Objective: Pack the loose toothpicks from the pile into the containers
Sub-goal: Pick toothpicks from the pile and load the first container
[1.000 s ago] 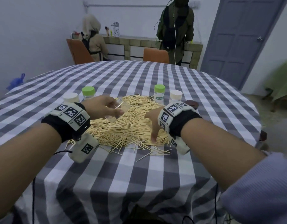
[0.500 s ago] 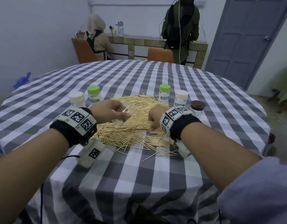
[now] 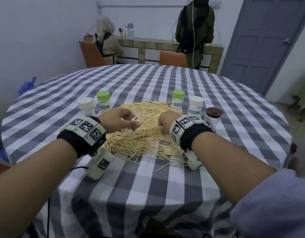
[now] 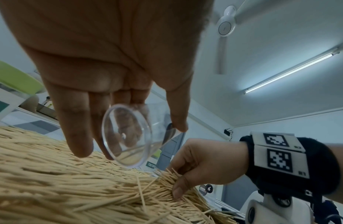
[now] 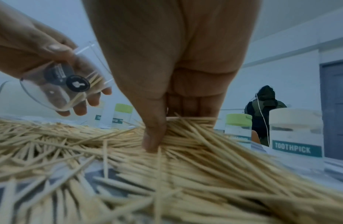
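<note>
Toothpicks (image 5: 185, 136) pinched by right hand (image 3: 167, 120); left hand (image 3: 114, 120) holds clear container (image 3: 133, 123).

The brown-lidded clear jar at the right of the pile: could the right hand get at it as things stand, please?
Probably yes, once freed. The brown-lidded clear jar stands just beyond the right hand with nothing between, but its fingers now pinch toothpicks from the loose wooden toothpick pile.

My right hand (image 3: 165, 120) left the near edge of the pile (image 3: 144, 138) and now pinches, I think, some toothpicks (image 5: 187, 125).
</note>
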